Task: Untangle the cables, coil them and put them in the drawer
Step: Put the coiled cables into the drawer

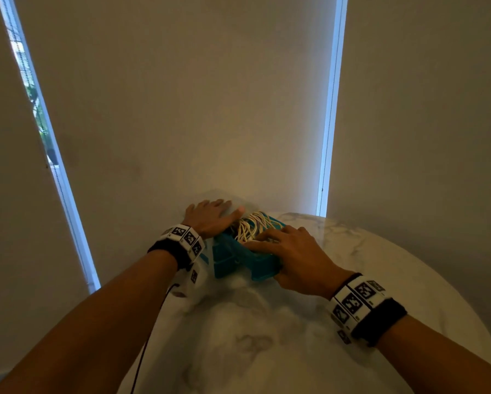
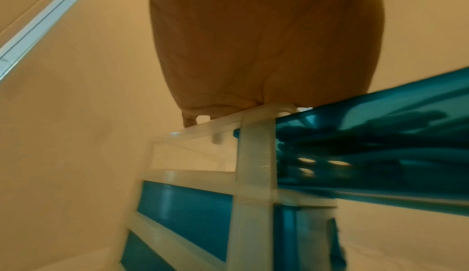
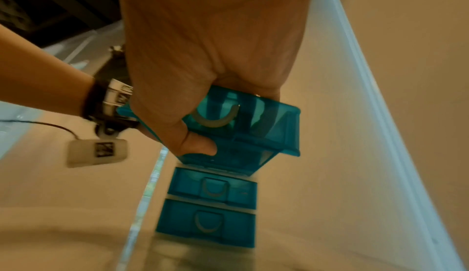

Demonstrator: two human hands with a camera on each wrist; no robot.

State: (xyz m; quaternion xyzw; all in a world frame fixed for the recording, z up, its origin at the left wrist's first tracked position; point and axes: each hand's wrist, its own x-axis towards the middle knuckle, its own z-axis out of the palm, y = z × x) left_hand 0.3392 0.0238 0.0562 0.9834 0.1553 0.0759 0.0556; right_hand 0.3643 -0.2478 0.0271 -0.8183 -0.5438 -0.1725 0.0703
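Note:
A small drawer unit (image 1: 224,260) with a white frame (image 2: 256,155) and teal drawers stands on the marble table (image 1: 267,336) by the wall. Its top drawer (image 1: 262,267) is pulled out toward me and holds a bundle of cream cables (image 1: 250,227). My left hand (image 1: 213,216) lies flat on top of the unit, palm (image 2: 266,44) pressing the frame. My right hand (image 1: 289,251) grips the top drawer's front (image 3: 266,135): fingers lie over the rim onto the cables, and the thumb (image 3: 198,141) presses its front face. The cables show dimly through the drawer wall (image 2: 368,145).
Two lower teal drawers (image 3: 215,189) (image 3: 208,223) sit pushed in. The unit stands close to a beige wall, with a bright window strip (image 1: 328,123) to the right behind it. A thin black lead (image 1: 150,336) hangs from my left wrist. Bare marble stretches between me and the unit.

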